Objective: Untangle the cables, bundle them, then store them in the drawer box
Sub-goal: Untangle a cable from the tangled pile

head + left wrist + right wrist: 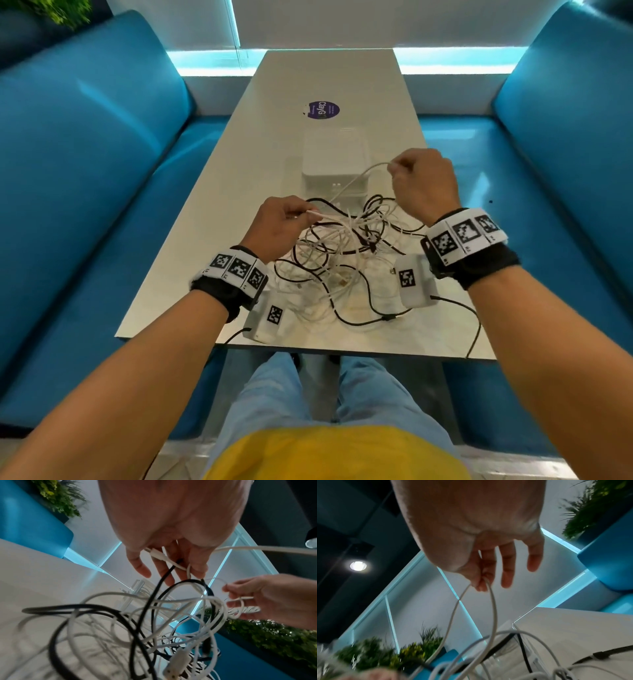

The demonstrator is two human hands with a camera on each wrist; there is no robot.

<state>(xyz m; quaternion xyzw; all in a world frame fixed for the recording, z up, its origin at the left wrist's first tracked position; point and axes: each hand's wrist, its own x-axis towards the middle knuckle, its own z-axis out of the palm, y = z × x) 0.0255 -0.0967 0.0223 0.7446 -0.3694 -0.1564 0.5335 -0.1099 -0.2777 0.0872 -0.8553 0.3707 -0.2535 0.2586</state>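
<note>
A tangle of white and black cables [346, 253] lies on the pale table [191, 260] between my hands. My left hand [291, 216] pinches the plug end of a white cable [161, 557] above the heap's left side. Higher and to the right, my right hand [400, 171] pinches a loop of white cable [488, 586] that rises from the heap. The clear drawer box [334, 161] stands just beyond the cables, its drawer closed. In the left wrist view the right hand [240, 595] shows at the right, thin cable between its fingertips.
A round purple sticker [322, 109] sits on the table beyond the box. Blue bench seats [85, 192] flank the table on both sides. A black lead [474, 329] trails over the near right edge. My knees [274, 404] are under the near edge.
</note>
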